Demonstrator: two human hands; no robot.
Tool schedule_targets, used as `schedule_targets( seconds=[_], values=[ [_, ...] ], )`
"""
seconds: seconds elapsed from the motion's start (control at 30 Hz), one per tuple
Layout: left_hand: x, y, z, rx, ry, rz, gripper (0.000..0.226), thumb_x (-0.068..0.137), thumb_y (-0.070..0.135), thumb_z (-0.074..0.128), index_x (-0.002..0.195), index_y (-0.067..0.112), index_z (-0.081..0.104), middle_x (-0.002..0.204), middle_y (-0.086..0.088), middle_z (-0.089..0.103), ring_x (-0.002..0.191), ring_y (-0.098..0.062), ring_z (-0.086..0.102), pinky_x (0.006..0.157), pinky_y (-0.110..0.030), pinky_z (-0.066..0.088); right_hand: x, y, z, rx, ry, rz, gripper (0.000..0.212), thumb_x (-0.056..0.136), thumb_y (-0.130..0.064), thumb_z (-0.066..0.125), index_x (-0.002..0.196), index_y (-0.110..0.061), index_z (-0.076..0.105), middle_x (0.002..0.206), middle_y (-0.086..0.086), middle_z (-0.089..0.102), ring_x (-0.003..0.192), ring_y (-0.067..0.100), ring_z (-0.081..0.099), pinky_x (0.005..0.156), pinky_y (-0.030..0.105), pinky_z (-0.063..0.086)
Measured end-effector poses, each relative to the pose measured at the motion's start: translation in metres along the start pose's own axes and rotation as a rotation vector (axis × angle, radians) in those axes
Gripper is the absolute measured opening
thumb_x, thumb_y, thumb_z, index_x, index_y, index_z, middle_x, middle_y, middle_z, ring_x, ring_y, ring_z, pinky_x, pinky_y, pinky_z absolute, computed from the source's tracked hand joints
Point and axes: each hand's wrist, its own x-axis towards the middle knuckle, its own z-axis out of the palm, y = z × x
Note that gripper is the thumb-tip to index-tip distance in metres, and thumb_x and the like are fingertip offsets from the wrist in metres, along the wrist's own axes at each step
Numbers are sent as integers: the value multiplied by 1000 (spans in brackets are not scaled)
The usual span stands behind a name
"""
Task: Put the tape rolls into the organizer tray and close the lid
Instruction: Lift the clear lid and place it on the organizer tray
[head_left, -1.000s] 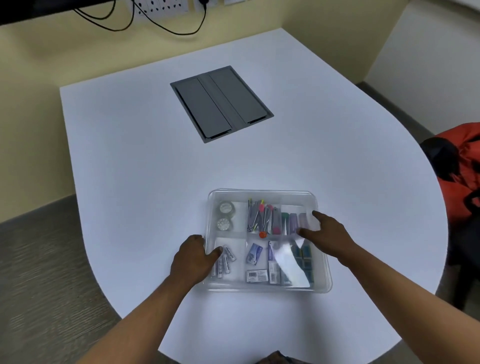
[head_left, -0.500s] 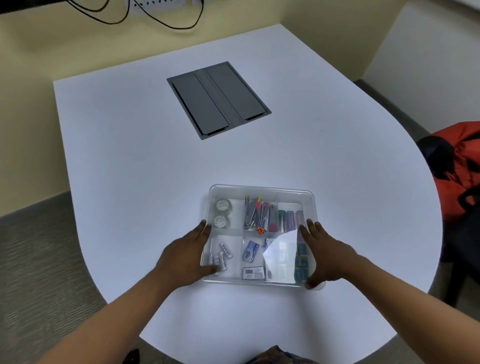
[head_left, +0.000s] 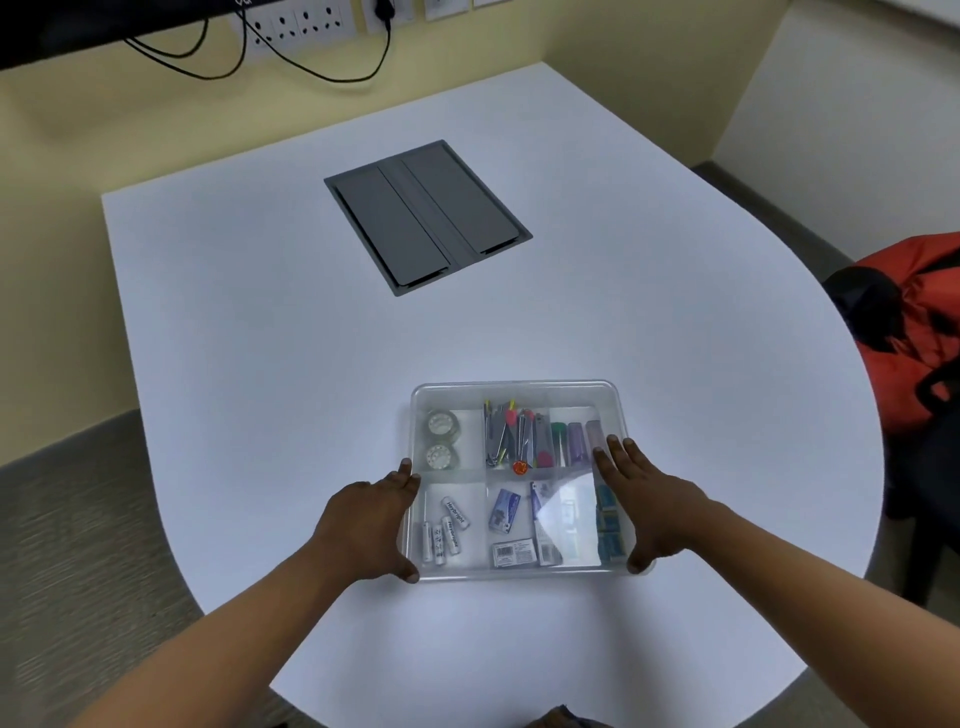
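Between both hands (head_left: 363, 525) (head_left: 649, 509), lidded tray (head_left: 519, 387) squared, tape rolls (head_left: 441, 440) stacked near-far.

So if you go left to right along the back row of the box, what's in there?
Two tape rolls → a bunch of pens and small tools → green and purple tubes, just past the fingertips of the right hand.

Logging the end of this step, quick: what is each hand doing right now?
Left hand: open, flat against the organizer tray's left side.
Right hand: open, pressed on its right side.

Bright, soft shadows, lid (head_left: 569, 512) glare
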Motion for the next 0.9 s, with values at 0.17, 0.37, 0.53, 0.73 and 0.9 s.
schedule_targets(
  seconds=[0.17,0.37,0.53,0.73,0.9],
  values=[
    [-1,0,4,-20,28,1,123,55,67,75,151,26,10,160,7,1,135,-15,38,102,-30,38,7,2,4,-22,6,-7,152,54,-50,88,144,-15,-29,155,7,-31,143,24,-26,109,44,35],
    [3,0,-2,-6,7,-36,123,56,67,75,151,27,7,160,9,-1,146,-9,10,106,-34,36,13,16,0,13,6,-59,150,55,-56,85,144,-17,-29,154,5,-32,141,22,-27,117,38,12],
    [20,16,-21,129,-66,-87,120,54,63,79,148,16,20,160,-3,14,144,-15,20,102,-38,38,21,25,-13,-33,15,-53,149,52,-62,83,147,-17,-23,158,7,-24,146,23,-18,118,42,4],
    [39,10,-42,188,108,-98,64,69,46,77,122,22,51,120,0,59,115,-21,55,87,-37,44,28,28,-22,-128,152,-48,127,58,-57,83,152,-18,8,162,8,11,147,20,14,118,48,1],
    [57,1,-57,91,65,-128,107,61,48,83,145,16,24,155,-1,27,138,-19,32,100,-41,41,44,29,-39,-50,255,18,115,61,-52,84,150,-15,21,157,7,28,141,23,31,117,44,16]
  ],
)
